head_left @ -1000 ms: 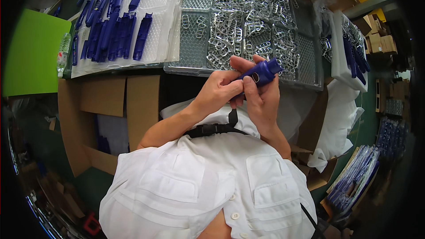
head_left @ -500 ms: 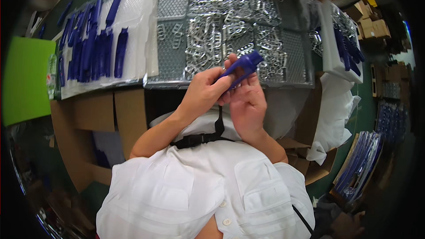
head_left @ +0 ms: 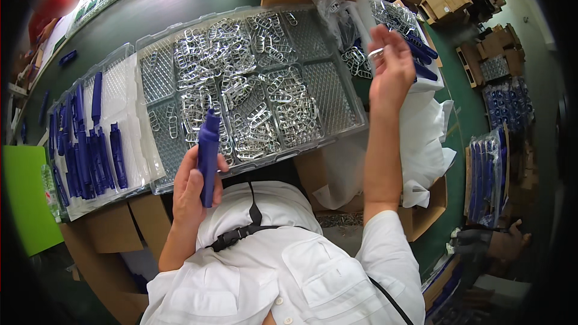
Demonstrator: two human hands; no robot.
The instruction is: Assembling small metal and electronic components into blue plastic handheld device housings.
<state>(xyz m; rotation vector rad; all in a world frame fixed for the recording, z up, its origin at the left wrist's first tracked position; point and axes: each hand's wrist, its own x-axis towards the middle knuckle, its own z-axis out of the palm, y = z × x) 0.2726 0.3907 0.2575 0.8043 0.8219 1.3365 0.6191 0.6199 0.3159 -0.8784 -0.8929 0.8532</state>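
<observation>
My left hand (head_left: 191, 191) is wrapped around a dark blue plastic tube-like part (head_left: 209, 151), held upright with its narrow end up, in front of the tray's near edge. Raised at the right, my right hand (head_left: 391, 66) is near a white foam box (head_left: 428, 78). Its fingers are curled, with a small shiny metal piece (head_left: 376, 53) showing at them; its exact shape is too small to tell. Between my hands, the clear compartment tray (head_left: 338, 93) carries many slotted silver metal links (head_left: 208, 45). More links and blue parts (head_left: 421, 48) lie in the foam box.
Blue plastic parts (head_left: 84, 150) lie in rows on a white-lined tray at the left. A bottle (head_left: 49, 189) stands beside a green board (head_left: 24, 192). Open cardboard boxes (head_left: 99, 235) sit below the table edge. Bagged blue parts (head_left: 486, 171) and cartons are at the right.
My hands were together on the blue part; now the right has let go and reached out to the right. The left keeps the part, turned upright. The view has swung to the right.
</observation>
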